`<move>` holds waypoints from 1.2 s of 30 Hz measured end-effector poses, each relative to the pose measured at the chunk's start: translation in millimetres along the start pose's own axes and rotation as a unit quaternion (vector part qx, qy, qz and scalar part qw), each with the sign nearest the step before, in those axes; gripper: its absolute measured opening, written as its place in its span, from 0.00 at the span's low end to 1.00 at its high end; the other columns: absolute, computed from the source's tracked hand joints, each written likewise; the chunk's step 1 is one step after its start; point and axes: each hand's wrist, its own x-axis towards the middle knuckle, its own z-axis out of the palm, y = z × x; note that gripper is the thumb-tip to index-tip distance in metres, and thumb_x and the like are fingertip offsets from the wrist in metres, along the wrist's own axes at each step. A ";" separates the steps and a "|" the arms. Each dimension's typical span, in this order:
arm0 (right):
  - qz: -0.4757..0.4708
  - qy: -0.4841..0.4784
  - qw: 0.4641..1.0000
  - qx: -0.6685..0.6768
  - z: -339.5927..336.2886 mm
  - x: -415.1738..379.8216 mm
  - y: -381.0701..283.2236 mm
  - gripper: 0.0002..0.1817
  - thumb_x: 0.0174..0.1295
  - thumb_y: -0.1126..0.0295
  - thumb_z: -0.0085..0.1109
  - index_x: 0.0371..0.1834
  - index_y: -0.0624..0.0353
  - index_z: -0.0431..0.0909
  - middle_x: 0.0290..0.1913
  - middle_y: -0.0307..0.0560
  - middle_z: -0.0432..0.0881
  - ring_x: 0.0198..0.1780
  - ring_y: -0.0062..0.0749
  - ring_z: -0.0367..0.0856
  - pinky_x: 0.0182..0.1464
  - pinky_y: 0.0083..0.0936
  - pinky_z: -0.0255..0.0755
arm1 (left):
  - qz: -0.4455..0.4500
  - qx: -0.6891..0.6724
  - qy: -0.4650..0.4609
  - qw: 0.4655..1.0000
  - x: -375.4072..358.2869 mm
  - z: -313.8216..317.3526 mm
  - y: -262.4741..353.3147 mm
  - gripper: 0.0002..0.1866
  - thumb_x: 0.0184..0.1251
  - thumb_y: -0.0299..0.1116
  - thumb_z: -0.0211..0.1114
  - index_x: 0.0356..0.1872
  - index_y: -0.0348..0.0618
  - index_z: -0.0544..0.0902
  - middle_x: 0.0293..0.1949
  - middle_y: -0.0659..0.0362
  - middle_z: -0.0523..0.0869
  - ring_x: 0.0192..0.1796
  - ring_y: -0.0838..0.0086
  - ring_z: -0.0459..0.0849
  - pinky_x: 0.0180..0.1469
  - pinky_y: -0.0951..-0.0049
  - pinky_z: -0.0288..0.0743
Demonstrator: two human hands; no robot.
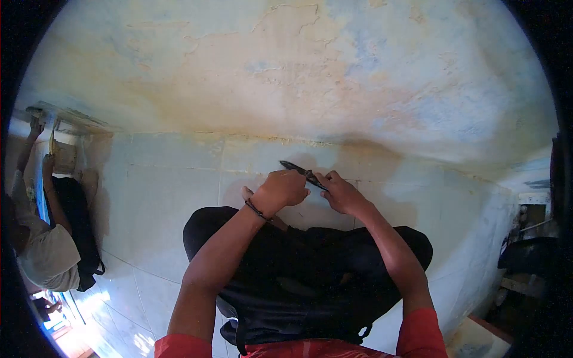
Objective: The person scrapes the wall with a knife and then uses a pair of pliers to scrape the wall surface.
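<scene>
A dark, narrow, knife-like tool [293,166] with a tapered end lies across my hands, near the foot of the wall. My right hand [341,193] is closed around its right end. My left hand [285,187], a dark bracelet on its wrist, is curled into a fist against the middle of the tool. Its fingers are mostly turned away from view, and the tool's pointed end sticks out beyond it to the upper left. Both hands are above my crossed legs [298,256] in black trousers.
A wall [286,77] with peeling, stained paint rises right in front of me. I sit on pale floor tiles [173,191]. At left another person [51,256] reaches toward the wall with both hands. Dark items [531,256] stand at the far right.
</scene>
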 end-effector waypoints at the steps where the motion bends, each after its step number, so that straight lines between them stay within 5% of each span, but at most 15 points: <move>1: 0.000 0.001 1.000 -0.001 -1.5 0.0 0.4 0.30 0.66 0.68 0.50 0.71 0.55 0.54 0.53 0.60 0.69 0.50 0.53 0.76 0.51 0.42 0.73 | 0.004 0.001 0.011 1.000 0.4 1.2 -0.8 0.22 0.67 0.47 0.53 0.38 0.35 0.81 0.38 0.45 0.83 0.45 0.53 0.82 0.50 0.56 0.75; 3: 0.075 0.052 0.996 0.008 -7.4 0.1 1.3 0.28 0.67 0.65 0.48 0.70 0.55 0.58 0.48 0.61 0.73 0.49 0.53 0.77 0.49 0.42 0.74 | 0.006 0.004 0.007 1.000 1.6 1.8 -1.4 0.22 0.67 0.47 0.53 0.38 0.35 0.81 0.38 0.45 0.83 0.45 0.53 0.82 0.50 0.56 0.75; 6: 0.041 0.153 0.987 -0.022 -14.7 -0.3 0.3 0.26 0.67 0.62 0.48 0.68 0.53 0.62 0.39 0.59 0.77 0.41 0.52 0.80 0.43 0.43 0.76 | 0.012 0.005 0.003 1.000 0.8 1.2 -0.8 0.22 0.67 0.47 0.53 0.37 0.35 0.81 0.38 0.45 0.83 0.46 0.53 0.82 0.51 0.56 0.75; 12: 0.011 0.166 0.982 -0.088 -19.3 -6.9 -15.5 0.25 0.65 0.62 0.50 0.67 0.49 0.65 0.27 0.54 0.77 0.23 0.48 0.79 0.29 0.43 0.76 | 0.007 0.001 -0.006 1.000 -0.5 -0.2 0.7 0.21 0.67 0.47 0.53 0.38 0.35 0.81 0.38 0.45 0.82 0.46 0.53 0.81 0.51 0.56 0.75; 36: 0.046 0.124 0.980 -0.151 -18.7 -15.5 -42.0 0.28 0.61 0.74 0.47 0.68 0.53 0.64 0.31 0.56 0.77 0.26 0.47 0.82 0.26 0.39 0.77 | 0.016 0.016 0.004 1.000 -7.9 -1.4 4.1 0.20 0.68 0.46 0.53 0.40 0.35 0.80 0.40 0.46 0.82 0.45 0.53 0.82 0.50 0.56 0.76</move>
